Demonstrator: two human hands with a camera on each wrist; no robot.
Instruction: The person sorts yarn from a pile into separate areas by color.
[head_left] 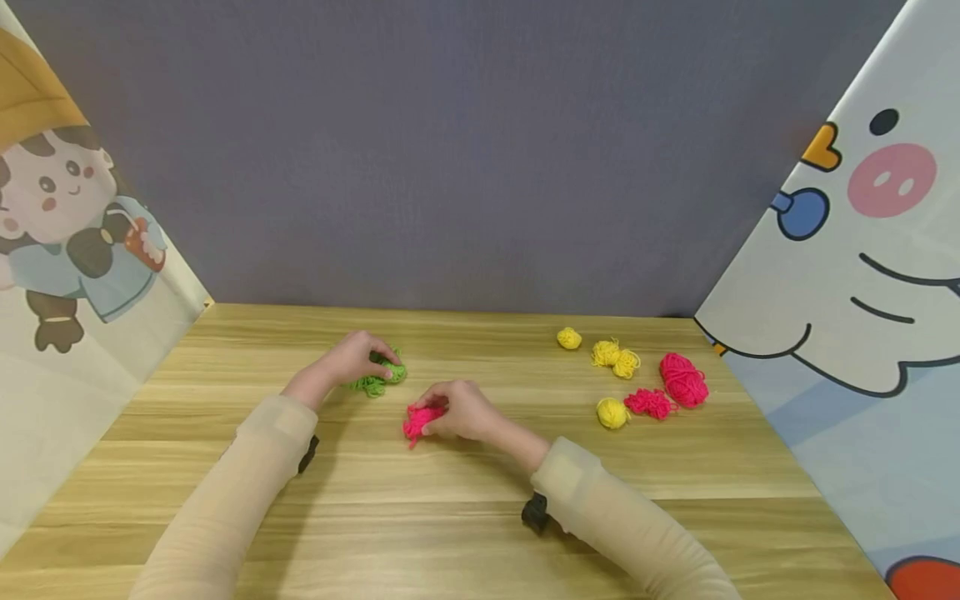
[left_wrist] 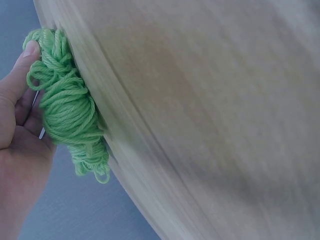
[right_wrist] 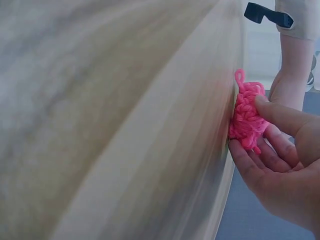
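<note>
Green yarn (head_left: 371, 384) lies on the left part of the wooden table, and my left hand (head_left: 358, 358) pinches its right end between thumb and fingers. The left wrist view shows the green yarn (left_wrist: 70, 110) as a looped bundle, with the thumb of my left hand (left_wrist: 22, 120) on one end. Nearer the middle, my right hand (head_left: 463, 411) grips a small pink yarn bundle (head_left: 418, 422) at the table surface. Seen from the right wrist, the pink yarn (right_wrist: 247, 115) sits between the thumb and curled fingers of my right hand (right_wrist: 285, 155).
On the right of the table (head_left: 420, 533) lie a small yellow ball (head_left: 569, 338), a yellow bundle (head_left: 615, 358), another yellow ball (head_left: 612, 413), a pink bundle (head_left: 649, 403) and a larger pink ball (head_left: 683, 381). A grey panel (head_left: 465, 167) stands behind.
</note>
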